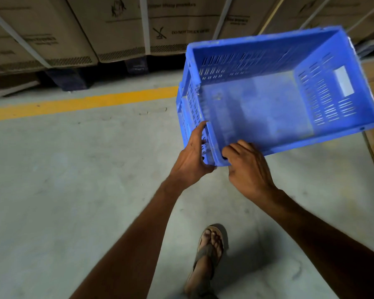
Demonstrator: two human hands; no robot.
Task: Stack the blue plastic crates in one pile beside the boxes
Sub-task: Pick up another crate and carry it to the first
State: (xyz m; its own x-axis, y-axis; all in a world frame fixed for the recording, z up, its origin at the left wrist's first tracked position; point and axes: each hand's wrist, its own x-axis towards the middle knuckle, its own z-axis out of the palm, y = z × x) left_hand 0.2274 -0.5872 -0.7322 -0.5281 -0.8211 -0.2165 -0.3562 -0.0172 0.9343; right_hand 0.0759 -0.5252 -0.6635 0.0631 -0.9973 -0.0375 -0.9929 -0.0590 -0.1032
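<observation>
While standing on the concrete floor, grips the near corner of an empty blue crate with both hands: left hand wrapped round the side wall, right hand hooked over the rim. Held tilted, apparently off the ground, probably for carrying toward the cardboard boxes. No pile visible; fingertips hidden.

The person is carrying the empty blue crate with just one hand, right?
Not quite. The head view shows two hands on it, not one. The left hand grips the near corner of the empty blue crate from outside, and the right hand curls over the near rim right beside it.
</observation>
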